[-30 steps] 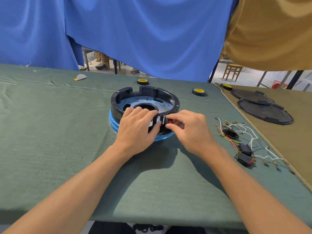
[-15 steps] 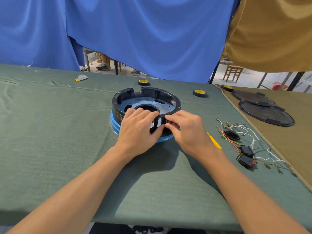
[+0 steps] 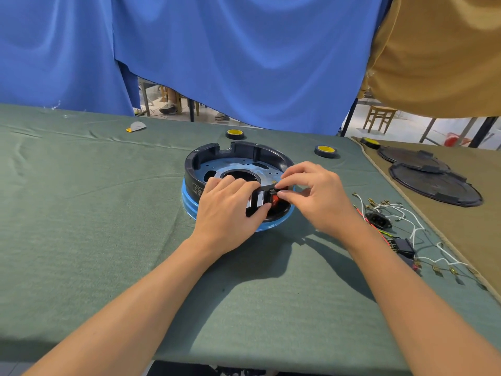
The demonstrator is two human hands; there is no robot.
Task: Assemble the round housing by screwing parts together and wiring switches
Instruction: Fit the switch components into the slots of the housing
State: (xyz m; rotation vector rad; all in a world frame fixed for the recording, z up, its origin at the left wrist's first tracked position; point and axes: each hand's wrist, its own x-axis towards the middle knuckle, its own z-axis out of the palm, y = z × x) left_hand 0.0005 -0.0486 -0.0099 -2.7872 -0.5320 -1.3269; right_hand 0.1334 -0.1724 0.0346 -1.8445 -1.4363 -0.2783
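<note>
A round black plastic housing (image 3: 193, 162) sits on a blue ring base (image 3: 186, 198) in the middle of a table covered in green cloth (image 3: 95, 218). A grey perforated metal plate (image 3: 217, 168) with a large round hole lies inside it.

The left hand (image 3: 229, 211) grips the near wall of the housing. Its fingers are curled over the rim into the inside, and its thumb presses on the outer face beside a slotted opening. Just to the right, the right hand (image 3: 318, 195) pinches a small red rocker switch (image 3: 274, 200) between thumb and forefinger at an opening in that same near wall. The other fingers are loosely bent above it. How far the switch sits in the opening cannot be told.

On the right of the green cloth lies a loose bundle of white, red and green wires (image 3: 406, 213) with brass terminals. Among them are a black power inlet socket (image 3: 378, 220) and a small black switch block (image 3: 404, 246).

Two black-and-yellow tape rolls (image 3: 234, 134) (image 3: 325, 151) stand beyond the housing, and a third (image 3: 370, 142) sits at the far edge of a tan cloth (image 3: 482, 240) on the right. Two flat black round covers (image 3: 433, 184) overlap on the tan cloth. A small grey half-round piece (image 3: 137, 126) lies far left.

Blue fabric (image 3: 244, 63) and tan fabric (image 3: 439, 55) hang behind the table.
</note>
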